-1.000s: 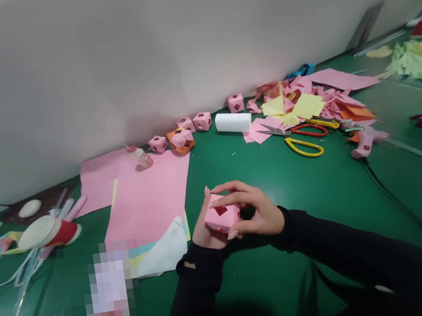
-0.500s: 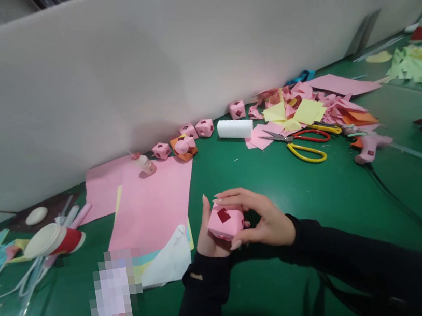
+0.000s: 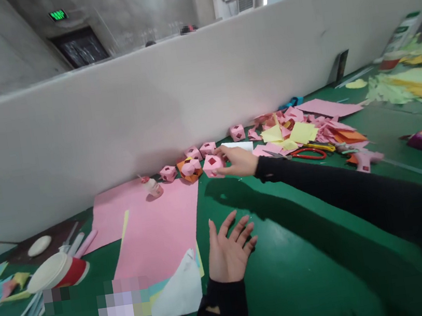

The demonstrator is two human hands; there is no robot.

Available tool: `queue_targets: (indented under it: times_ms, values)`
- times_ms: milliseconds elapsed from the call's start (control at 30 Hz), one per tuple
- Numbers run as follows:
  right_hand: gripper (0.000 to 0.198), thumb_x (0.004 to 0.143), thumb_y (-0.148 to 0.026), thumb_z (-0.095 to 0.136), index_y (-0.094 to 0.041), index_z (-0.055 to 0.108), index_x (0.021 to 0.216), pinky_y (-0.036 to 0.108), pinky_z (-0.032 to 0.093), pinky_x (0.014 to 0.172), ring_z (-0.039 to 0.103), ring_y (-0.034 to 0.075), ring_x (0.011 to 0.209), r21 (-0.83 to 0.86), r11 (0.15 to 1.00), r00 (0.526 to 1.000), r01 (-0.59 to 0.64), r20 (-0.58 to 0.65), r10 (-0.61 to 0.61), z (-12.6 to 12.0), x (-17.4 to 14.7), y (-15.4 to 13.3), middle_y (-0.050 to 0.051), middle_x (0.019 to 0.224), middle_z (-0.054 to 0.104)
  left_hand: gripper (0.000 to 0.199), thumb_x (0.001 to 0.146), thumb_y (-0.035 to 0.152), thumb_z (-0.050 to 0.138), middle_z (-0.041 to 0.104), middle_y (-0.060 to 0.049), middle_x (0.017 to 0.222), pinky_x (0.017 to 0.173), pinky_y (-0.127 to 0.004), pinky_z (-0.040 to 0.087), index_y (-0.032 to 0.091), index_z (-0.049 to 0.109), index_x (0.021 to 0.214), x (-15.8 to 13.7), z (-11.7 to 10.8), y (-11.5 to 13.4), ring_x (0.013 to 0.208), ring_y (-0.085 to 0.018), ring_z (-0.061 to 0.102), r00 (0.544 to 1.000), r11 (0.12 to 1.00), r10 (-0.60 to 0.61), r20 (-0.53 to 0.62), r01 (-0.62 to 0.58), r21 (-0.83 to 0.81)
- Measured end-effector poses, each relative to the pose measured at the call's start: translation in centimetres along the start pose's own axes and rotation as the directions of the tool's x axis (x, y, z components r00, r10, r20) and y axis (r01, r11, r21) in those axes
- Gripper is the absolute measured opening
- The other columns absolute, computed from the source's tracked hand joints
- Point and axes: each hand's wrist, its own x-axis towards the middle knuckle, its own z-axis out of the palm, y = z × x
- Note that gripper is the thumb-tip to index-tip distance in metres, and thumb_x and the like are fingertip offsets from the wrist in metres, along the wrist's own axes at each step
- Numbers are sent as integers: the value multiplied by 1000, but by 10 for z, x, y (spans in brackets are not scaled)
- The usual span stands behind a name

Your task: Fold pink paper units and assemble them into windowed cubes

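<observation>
My right hand [image 3: 237, 159] reaches toward the back of the table, its fingers and thumb around a pink folded-paper ball [image 3: 212, 165] with a dark red diamond-shaped spot on its face. Just behind it stands another pink paper ball [image 3: 208, 149]. To its left sit an orange and pink paper ball [image 3: 189, 169] and a smaller pink one [image 3: 168, 173]. My left hand [image 3: 230, 249] is palm up over the green table, fingers spread, with nothing in it. A further pink ball [image 3: 237, 133] rests against the white partition.
Pink paper sheets [image 3: 161, 227] carry a small bottle [image 3: 153, 187]. At left lies a paper cup [image 3: 60, 270]. Toward the right are paper scraps [image 3: 303, 132], red-handled scissors [image 3: 308, 154] and a pink glue gun [image 3: 364, 157]. The white partition [image 3: 131, 122] bounds the back.
My right hand has carried the pink paper ball away from my left palm to the row at the back. My left hand, now empty, has opened. The view has tilted upward.
</observation>
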Motion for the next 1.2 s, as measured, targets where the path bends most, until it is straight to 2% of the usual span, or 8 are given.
queue_targets:
  times_ms: [167,400,667,833,900,1000,1133,1200]
  values:
    - [40,89,-34,70,-11,61,121,42,55,89,68,25,101,-98,995,997,9,76,-2,35,58,20,13,114,68,50,101,54,35,72,-12,92,66,-33,56,13,58,119,-1,-2,1,76,-20,72,1000,1000,16,-15,-16,6]
    - [31,91,-21,66,-10,63,120,51,48,103,57,30,122,-105,994,1000,27,-13,-28,49,61,32,18,134,55,49,103,49,32,73,-12,88,62,-33,56,11,59,116,2,-3,4,71,-20,72,997,1000,3,-71,-2,14]
    - [43,92,-24,61,-7,56,131,41,45,111,57,26,125,24,994,992,111,-59,-109,40,-39,5,20,130,60,35,103,38,42,74,-12,97,71,-32,59,15,64,117,6,-14,6,81,-18,73,1000,997,-11,12,10,83]
    - [30,94,-22,55,-19,63,122,43,50,107,61,23,125,235,964,978,128,-193,-82,52,-115,2,14,128,65,25,89,32,66,74,-8,97,72,-31,59,19,68,110,5,-16,6,85,-21,71,983,952,184,15,-182,245]
    - [31,94,-20,52,-18,63,123,44,53,104,61,24,125,240,965,959,105,-280,-35,51,-135,7,15,125,66,30,80,37,74,73,-7,96,71,-31,58,21,68,105,4,-20,7,87,-23,70,909,820,415,31,-388,421]
    - [30,96,-21,51,-19,63,123,48,52,106,59,25,129,218,975,927,53,-375,33,35,-160,18,14,126,67,28,84,38,70,70,-7,109,83,-32,56,24,66,109,1,-28,10,101,-24,66,699,393,705,119,-525,755]
    - [30,95,-19,50,-21,65,121,54,54,104,62,28,125,124,987,882,-102,-448,147,11,-195,35,13,122,70,32,92,44,56,67,-11,118,96,-46,50,25,62,117,3,-41,22,104,-30,65,489,-19,846,214,-373,927]
    - [28,94,-20,52,-19,66,117,55,56,100,64,30,121,83,983,882,-162,-435,182,7,-208,41,15,119,70,41,91,43,54,61,-18,131,109,-54,39,20,61,124,8,-50,31,121,-37,57,355,-345,829,433,-286,894]
